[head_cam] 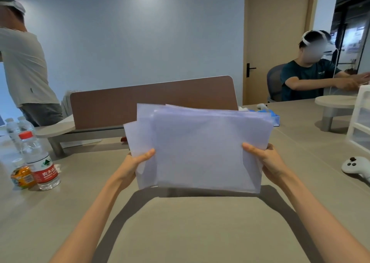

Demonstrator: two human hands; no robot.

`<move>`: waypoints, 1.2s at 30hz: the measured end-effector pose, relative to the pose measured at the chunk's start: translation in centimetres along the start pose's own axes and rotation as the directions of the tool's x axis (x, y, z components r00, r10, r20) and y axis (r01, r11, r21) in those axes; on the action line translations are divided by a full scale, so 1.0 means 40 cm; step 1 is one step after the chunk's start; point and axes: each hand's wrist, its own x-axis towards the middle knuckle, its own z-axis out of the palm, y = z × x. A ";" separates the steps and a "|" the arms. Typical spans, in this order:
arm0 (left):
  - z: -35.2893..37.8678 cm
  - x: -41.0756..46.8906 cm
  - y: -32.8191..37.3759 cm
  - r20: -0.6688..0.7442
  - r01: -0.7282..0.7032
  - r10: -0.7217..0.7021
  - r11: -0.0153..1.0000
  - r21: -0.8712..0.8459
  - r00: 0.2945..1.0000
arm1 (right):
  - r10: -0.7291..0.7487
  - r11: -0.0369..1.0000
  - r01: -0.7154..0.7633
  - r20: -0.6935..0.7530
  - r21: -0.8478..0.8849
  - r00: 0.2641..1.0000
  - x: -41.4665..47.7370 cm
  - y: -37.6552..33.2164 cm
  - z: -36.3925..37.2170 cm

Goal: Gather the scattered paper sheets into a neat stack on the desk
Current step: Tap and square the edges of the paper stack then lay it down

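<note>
A bundle of white paper sheets (200, 150) stands upright above the beige desk (180, 232), its lower edge just over the desktop and casting a shadow there. The sheets are uneven: a few stick out at the top and left. My left hand (138, 160) grips the bundle's left edge, thumb on the near face. On the right edge, my right hand (264, 158) holds it the same way. Fingers behind the paper are hidden.
Water bottles (43, 162) and an orange-labelled bottle (22, 174) stand at the left. A brown divider panel (154, 100) rises behind the paper. A white controller (356, 166) and a white drawer unit (360, 118) are at the right. One person stands far left, another sits far right.
</note>
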 end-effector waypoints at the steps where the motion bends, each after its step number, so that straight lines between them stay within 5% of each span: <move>1: 0.006 -0.002 -0.015 0.010 0.008 -0.009 1.000 0.024 1.000 | 0.029 0.999 -0.029 0.012 -0.025 1.000 -0.001 0.014 -0.003; 8: 0.005 0.017 -0.041 0.030 0.015 -0.016 1.000 0.020 0.999 | 0.114 0.992 -0.107 0.104 -0.072 0.988 0.007 0.022 -0.028; 18: 0.002 0.007 -0.037 0.261 0.090 -0.081 0.996 -0.025 0.962 | 0.158 0.987 -0.158 0.185 -0.012 0.970 0.012 0.018 -0.042; 29: 0.013 -0.023 0.006 0.135 -0.013 0.018 0.999 -0.038 0.991 | 0.139 0.989 -0.123 0.230 -0.082 0.963 -0.001 -0.004 -0.031; 36: 0.006 -0.042 0.000 0.141 0.087 -0.093 0.995 0.046 0.986 | 0.139 0.987 -0.117 0.234 -0.107 0.962 -0.017 -0.010 -0.030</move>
